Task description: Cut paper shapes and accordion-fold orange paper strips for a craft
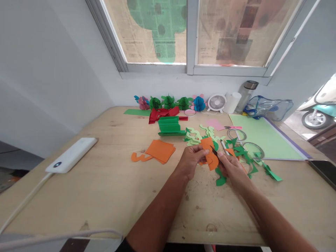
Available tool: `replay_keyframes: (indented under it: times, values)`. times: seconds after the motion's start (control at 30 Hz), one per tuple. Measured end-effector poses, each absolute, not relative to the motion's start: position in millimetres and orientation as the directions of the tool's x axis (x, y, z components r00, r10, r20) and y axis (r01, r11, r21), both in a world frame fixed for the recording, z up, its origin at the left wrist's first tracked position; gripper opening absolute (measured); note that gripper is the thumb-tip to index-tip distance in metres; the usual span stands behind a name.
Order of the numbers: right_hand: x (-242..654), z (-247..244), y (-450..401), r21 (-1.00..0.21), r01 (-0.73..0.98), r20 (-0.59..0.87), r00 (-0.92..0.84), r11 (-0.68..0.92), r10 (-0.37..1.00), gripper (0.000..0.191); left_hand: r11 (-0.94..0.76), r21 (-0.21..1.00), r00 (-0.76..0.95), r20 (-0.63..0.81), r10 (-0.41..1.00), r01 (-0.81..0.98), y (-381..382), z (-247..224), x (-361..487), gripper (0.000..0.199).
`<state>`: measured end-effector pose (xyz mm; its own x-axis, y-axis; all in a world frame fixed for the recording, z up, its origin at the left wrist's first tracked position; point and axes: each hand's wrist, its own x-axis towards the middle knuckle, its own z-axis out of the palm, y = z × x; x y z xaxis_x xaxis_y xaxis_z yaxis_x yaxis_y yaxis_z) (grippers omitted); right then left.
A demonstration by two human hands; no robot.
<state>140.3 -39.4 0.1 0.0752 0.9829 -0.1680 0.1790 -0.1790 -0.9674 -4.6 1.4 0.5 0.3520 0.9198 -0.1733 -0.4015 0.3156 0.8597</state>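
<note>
My left hand (193, 159) pinches an orange piece of paper (210, 159) above the table, thumb on its face. In my right hand (232, 169) is a pair of scissors (214, 150), their dark blades at the paper's right side; the handles are mostly hidden by my fingers. A curved edge shows on the paper's lower part. Left of my hands lie a stack of orange paper squares (160, 151) and a wavy orange cut-out (139, 156). Green paper scraps (245, 152) are scattered beside and under my right hand.
Pale green cut-outs (194, 135), folded green paper (169, 126) and red paper (164, 113) lie beyond my hands. Paper figures (168, 102) and a small fan (217, 102) line the wall. Tape rolls (253, 151), a light green sheet (273, 140) and a phone (324, 171) are right; a power strip (72, 155) is left.
</note>
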Motion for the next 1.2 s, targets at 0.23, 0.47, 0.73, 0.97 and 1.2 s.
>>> replay_keyframes:
  times: [0.23,0.47,0.73,0.97,1.2]
  values:
    - [143,2,-39,-0.961,0.230,-0.147,0.033,-0.151,0.989,0.062,0.330,0.866,0.379,-0.182,0.907,-0.374,5,1,-10,0.027]
    - [143,1,-38,-0.970,0.187,-0.155,0.005,-0.153,0.988,0.062,0.340,0.860,0.393,-0.183,0.901,-0.380,6,2,-11,0.027]
    - [141,4,-39,-0.965,0.202,-0.175,-0.015,-0.168,0.984,0.062,0.351,0.866,0.408,-0.194,0.892,-0.355,6,1,-13,0.028]
    - [144,3,-39,-0.957,0.245,-0.157,0.007,-0.154,0.988,0.061,0.342,0.880,0.420,-0.188,0.888,-0.330,6,-1,-15,0.026]
    - [143,3,-39,-0.949,0.276,-0.152,0.032,-0.155,0.988,0.064,0.362,0.872,0.437,-0.199,0.877,-0.329,7,0,-16,0.028]
